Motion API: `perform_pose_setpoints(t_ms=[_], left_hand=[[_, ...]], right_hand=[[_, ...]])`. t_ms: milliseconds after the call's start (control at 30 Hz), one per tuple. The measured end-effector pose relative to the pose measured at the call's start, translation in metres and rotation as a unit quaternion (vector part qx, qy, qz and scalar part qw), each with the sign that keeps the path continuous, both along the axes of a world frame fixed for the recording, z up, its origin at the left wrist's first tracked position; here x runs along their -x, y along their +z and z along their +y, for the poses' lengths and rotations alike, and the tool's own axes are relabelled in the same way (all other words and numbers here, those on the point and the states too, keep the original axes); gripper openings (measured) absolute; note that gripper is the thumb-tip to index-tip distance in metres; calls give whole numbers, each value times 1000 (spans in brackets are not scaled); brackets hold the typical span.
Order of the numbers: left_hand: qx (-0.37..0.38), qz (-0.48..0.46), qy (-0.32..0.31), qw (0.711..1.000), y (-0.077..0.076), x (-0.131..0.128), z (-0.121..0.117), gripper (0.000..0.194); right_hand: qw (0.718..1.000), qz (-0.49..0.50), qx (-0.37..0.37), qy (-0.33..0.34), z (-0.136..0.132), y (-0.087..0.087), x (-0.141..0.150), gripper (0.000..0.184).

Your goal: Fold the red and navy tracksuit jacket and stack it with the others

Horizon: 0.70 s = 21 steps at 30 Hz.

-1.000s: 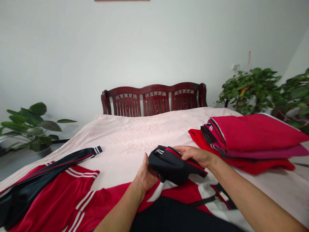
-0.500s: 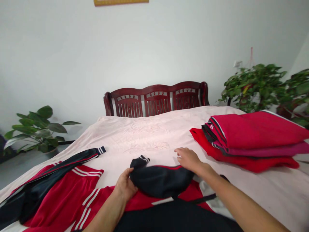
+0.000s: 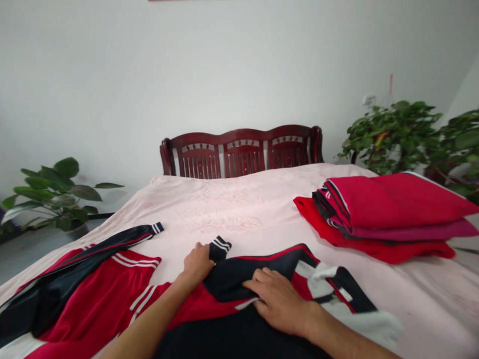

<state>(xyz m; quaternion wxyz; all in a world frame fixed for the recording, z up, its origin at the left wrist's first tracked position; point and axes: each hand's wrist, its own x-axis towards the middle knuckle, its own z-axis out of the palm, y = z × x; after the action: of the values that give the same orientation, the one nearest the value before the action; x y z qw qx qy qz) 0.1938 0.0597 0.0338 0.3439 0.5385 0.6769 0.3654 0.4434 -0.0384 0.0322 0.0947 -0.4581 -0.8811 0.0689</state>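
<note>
From the head camera we look down on a black, red and white track jacket (image 3: pixel 239 324) spread across the bottom centre of the frame, on a bed with a pale pink cover (image 3: pixel 232 209). Our left hand (image 3: pixel 196 264) sits at the jacket's dark sleeve (image 3: pixel 228 279), just beside its striped cuff (image 3: pixel 220 248), with the fingers curled toward the cloth (whether they actually grip it, we cannot tell). Our right hand (image 3: pixel 275 299) lies open and nearly flat on the body of the jacket, right of centre, its fingers slightly apart.

At the lower left of the frame we see red track trousers (image 3: pixel 97 294) with white stripes, and a black sleeve (image 3: pixel 93 252) with red piping lying across them, its striped end pointing toward the middle of the bed. Toward the right, well apart from both hands, sits a folded stack of red garments (image 3: pixel 389 204). At the top centre stands a dark red wooden headboard (image 3: pixel 243 154), with leafy potted plants at the left (image 3: pixel 56 192) and right (image 3: pixel 389 134) against a white wall (image 3: pixel 239 65)
</note>
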Motion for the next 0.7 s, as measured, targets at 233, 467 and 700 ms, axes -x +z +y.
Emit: perform_pose_setpoints(t_ms=[233,467,700], left_hand=[[-37,-229,144,962,32,36,15,13],[42,-447,226,864,32,82,-56,7],[73,-500,228,832,20,107,-87,11]], right_hand=[[992,-17,-124,-18,16,-6,-9,50],[990,-50,-130,23,26,-12,-21,46],[989,-38,-141,-23,29,-8,-39,47]])
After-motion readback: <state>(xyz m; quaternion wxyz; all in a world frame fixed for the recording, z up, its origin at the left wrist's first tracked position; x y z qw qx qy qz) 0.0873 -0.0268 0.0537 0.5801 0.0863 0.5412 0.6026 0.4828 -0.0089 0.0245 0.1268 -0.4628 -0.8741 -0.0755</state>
